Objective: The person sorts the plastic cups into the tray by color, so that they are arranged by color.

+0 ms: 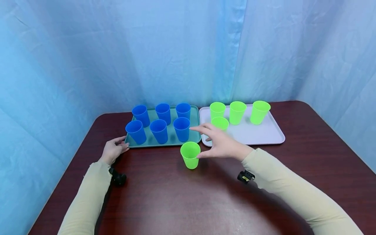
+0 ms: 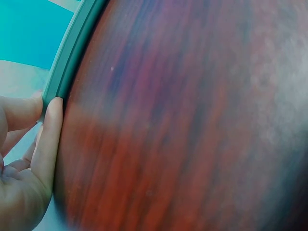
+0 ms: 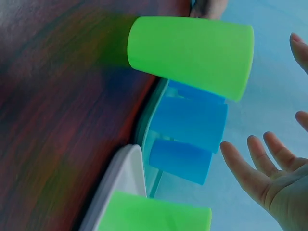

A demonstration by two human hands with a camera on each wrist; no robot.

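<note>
Blue curtain (image 1: 176, 49), seemingly wooden table (image 1: 176, 202)

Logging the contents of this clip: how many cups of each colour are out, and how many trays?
Blue cups: 6, all on the green tray
Green cups: 5, with 4 on the white tray and 1 standing on the table near the right hand
Trays: 2
Total: 11 cups and 2 trays, 13 things

six blue cups (image 1: 160, 122) on a teal tray (image 1: 194, 112), blue curtain (image 1: 117, 49) behind.
</note>
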